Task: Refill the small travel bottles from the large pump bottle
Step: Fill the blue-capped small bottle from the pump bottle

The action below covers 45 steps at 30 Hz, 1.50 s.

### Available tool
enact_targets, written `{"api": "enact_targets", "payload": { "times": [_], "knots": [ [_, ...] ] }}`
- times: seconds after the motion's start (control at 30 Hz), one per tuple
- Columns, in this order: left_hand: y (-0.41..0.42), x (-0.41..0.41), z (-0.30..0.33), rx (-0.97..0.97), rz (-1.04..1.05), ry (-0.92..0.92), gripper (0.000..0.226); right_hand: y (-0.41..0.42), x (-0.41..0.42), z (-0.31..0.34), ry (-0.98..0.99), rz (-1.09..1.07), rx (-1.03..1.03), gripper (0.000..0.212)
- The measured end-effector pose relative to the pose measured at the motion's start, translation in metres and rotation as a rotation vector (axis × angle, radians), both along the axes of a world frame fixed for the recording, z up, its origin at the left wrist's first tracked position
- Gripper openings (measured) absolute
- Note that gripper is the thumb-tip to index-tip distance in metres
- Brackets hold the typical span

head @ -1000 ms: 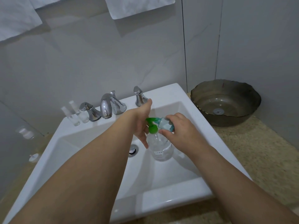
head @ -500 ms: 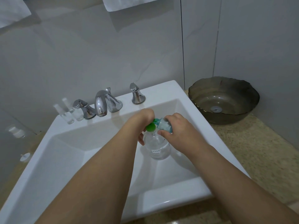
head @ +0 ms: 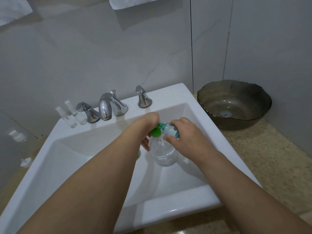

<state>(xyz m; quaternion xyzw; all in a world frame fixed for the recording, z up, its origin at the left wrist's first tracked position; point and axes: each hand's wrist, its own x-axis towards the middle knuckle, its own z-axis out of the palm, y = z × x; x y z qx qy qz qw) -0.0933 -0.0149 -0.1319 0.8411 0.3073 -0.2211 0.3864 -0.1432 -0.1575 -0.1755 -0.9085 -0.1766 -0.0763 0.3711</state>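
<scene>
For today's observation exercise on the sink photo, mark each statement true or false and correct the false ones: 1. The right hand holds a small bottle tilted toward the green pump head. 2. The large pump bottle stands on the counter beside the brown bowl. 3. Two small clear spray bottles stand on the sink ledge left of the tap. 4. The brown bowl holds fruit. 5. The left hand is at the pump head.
1. True: the right hand holds the small bottle tilted toward the green pump head.
2. False: the large pump bottle stands inside the sink.
3. True: two spray bottles stand there, by the tap.
4. False: the brown bowl holds no fruit.
5. True: the left hand is at it.
</scene>
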Motion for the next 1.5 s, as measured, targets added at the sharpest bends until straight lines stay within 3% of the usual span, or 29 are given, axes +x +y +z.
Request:
{"api": "enact_targets", "payload": {
  "times": [0.27,0.53,0.77,1.17,1.3,1.5],
  "knots": [
    [0.009,0.004,0.024,-0.235,0.007,0.177,0.086,-0.001,-0.003,0.003,-0.066,0.005,0.080,0.047],
    [0.008,0.012,0.023,-0.198,-0.016,0.214,0.072,-0.002,-0.003,0.002,-0.061,-0.001,0.077,0.048],
    [0.003,0.002,-0.001,0.016,-0.045,0.016,0.047,0.000,0.000,0.000,-0.001,0.008,0.013,0.047],
    [0.001,0.002,-0.006,0.008,-0.033,-0.023,0.043,0.000,0.001,-0.001,0.024,-0.005,-0.003,0.051],
    [0.005,0.004,-0.002,-0.019,-0.047,0.015,0.051,0.001,-0.001,0.000,0.003,-0.004,0.021,0.049],
    [0.013,0.003,0.023,-0.203,-0.122,0.203,0.086,0.000,-0.003,0.002,-0.050,0.009,0.076,0.047]
  ]
}}
